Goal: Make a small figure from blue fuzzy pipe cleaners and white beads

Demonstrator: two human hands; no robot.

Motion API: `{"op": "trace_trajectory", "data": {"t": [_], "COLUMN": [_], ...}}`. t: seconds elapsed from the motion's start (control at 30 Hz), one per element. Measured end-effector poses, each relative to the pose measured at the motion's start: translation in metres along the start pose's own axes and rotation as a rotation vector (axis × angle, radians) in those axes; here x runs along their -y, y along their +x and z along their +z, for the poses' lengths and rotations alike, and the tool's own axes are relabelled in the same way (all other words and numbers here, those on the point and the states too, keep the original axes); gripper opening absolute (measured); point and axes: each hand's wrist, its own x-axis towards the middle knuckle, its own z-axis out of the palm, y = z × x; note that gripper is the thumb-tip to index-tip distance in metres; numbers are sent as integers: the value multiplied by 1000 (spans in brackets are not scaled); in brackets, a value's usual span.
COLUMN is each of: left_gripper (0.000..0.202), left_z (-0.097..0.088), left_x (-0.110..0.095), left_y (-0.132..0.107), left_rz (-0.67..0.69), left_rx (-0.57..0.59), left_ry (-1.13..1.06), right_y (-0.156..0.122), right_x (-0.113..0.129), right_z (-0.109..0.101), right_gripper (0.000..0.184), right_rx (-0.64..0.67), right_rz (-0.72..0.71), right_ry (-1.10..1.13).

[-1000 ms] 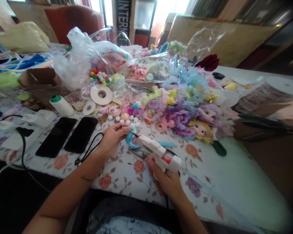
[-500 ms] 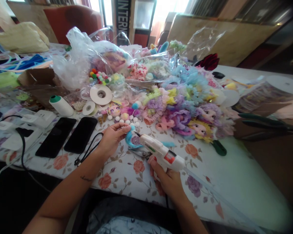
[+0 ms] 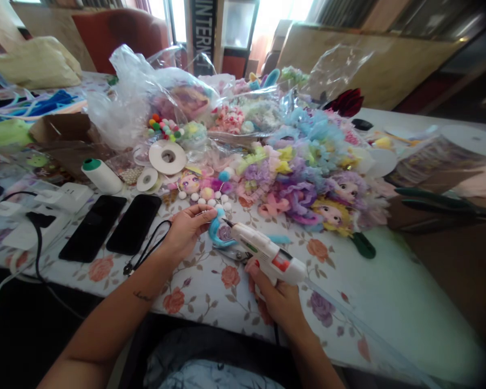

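My right hand (image 3: 273,289) is wrapped round the handle of a white hot glue gun (image 3: 263,246), with a long clear glue stick (image 3: 348,313) trailing from its back end. The dark nozzle points left, at or very close to a light-blue fuzzy strip (image 3: 214,232) bent in a curve. My left hand (image 3: 190,224) pinches the strip's upper end between thumb and fingertips. Whether glue is on it is too small to tell. Just below the strip lies a metal tool (image 3: 237,255), perhaps pliers, partly hidden by the glue gun.
Two black phones (image 3: 133,224) and a white power strip (image 3: 36,227) with cables lie at the left. Behind my hands are ribbon rolls (image 3: 156,151), a thread spool (image 3: 101,175), doll heads (image 3: 332,213) and a heap of pastel scrunchie-like pieces (image 3: 299,156). A cardboard box (image 3: 445,259) stands at right.
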Motion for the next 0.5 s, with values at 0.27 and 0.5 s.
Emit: {"op": "trace_trajectory", "data": {"t": [0.27, 0.5], "left_gripper": [33, 32], "left_z": [2, 3], "left_x": [-2, -3], "left_y": [-1, -1], "left_rz": [-13, -24], "left_rx": [-17, -19], "left_ry": [-26, -35], "right_y": [1, 1], "right_x": [-2, -3], "right_z": [-2, -2], "right_gripper": [42, 45], "right_rx": [2, 13], "right_rz": [-6, -36], "right_ry": [-37, -100]}}
